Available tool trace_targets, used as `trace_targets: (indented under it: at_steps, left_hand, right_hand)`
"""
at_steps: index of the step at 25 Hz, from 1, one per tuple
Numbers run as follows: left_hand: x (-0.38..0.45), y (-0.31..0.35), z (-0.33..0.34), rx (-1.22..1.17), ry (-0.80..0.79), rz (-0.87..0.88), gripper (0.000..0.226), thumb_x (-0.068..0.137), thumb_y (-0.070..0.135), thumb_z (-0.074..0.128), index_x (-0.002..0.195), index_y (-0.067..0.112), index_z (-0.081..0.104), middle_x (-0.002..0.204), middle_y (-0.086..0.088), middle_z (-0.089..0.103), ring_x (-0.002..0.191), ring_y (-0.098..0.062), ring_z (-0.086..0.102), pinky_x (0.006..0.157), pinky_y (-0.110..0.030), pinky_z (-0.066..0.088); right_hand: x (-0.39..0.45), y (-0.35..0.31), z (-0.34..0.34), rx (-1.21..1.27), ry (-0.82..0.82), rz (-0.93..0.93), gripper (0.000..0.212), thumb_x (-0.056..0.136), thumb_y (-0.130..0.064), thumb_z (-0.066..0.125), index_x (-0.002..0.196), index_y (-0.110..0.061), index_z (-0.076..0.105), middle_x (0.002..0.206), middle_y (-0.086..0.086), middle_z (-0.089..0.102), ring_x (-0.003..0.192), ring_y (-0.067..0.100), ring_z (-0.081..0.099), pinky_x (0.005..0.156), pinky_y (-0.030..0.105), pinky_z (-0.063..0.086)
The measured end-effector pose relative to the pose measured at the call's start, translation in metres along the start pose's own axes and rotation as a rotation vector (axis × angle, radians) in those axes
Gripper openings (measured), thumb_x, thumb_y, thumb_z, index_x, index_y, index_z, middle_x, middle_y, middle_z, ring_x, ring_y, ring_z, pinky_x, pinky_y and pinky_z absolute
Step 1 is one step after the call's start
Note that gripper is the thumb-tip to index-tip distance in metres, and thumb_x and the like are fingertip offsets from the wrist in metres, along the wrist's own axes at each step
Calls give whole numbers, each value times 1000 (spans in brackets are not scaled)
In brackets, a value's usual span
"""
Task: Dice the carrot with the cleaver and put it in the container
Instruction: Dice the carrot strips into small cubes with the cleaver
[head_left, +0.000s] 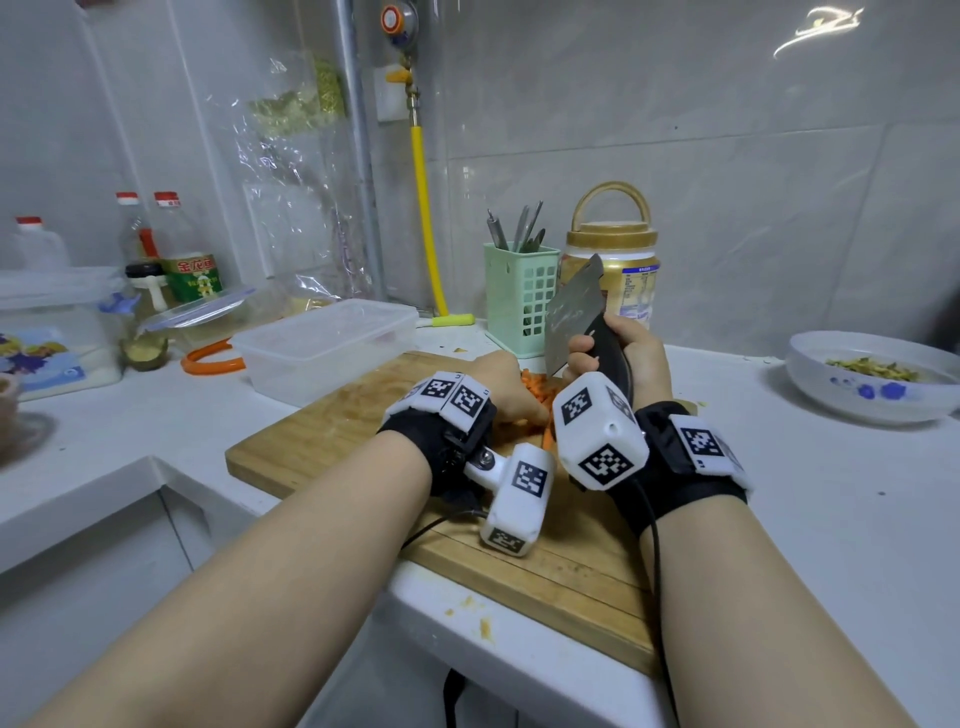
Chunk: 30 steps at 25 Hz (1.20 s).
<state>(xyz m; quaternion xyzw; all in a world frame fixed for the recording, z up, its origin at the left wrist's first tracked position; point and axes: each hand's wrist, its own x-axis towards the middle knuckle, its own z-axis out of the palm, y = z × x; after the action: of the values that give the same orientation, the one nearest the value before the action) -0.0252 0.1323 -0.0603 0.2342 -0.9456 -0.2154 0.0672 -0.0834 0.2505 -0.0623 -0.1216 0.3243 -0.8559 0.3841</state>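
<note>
R hand (631, 358) grips the cleaver (574, 312) handle, fingers wrapped round it, blade raised w/ tip tilted up over the cutting board (332, 431). L hand (498, 384) rests palm-down on the carrot (540, 392) pieces mid-board; its fingers are hidden, can't tell if curled. Clear container (327, 345) sits on the table (810, 483), touching the board's far-left edge, lid off.
</note>
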Motion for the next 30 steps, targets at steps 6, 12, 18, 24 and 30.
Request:
trace_targets:
  at_steps: [6, 12, 18, 24, 30]
  left_hand:
    - [7, -18, -6, -141, 54, -39, 38, 74, 41, 77, 76, 8, 58, 71, -5, 58, 61, -15, 47, 51, -24, 35]
    - [7, -51, -20, -259, 128, -103, 45, 52, 46, 77, 55, 14, 45, 53, 2, 41, 53, -16, 39, 53, -24, 33]
    - [8, -88, -29, -636, 263, -203, 22, 68, 24, 79, 64, 4, 70, 62, -4, 69, 59, -16, 61, 65, -32, 55]
    - [-6, -99, -30, -741, 253, -194, 31, 72, 14, 76, 47, 8, 59, 38, 2, 54, 44, -14, 50, 44, -18, 36]
    - [-5, -106, -30, -592, 154, -148, 20, 73, 9, 67, 56, 9, 57, 66, -7, 59, 57, -16, 47, 55, -25, 36]
  right_hand:
    - [1, 2, 3, -14, -14, -9, 34, 98, -37, 39, 75, -12, 39, 44, -1, 44, 29, 11, 38, 32, 12, 30]
    - [-2, 5, 4, -63, -59, 44, 38, 97, -42, 37, 71, -14, 37, 41, -3, 43, 32, 9, 37, 34, 14, 32]
    - [-1, 14, 16, -161, -109, 179, 40, 97, -41, 33, 68, -14, 37, 44, -2, 38, 30, 10, 37, 33, 14, 31]
    - [-4, 29, 25, -295, -128, 360, 38, 99, -37, 33, 72, -11, 40, 40, 0, 43, 29, 10, 37, 32, 14, 31]
    - [-2, 30, 24, -346, -85, 356, 39, 99, -33, 34, 74, -7, 47, 45, 1, 44, 30, 10, 37, 34, 12, 29]
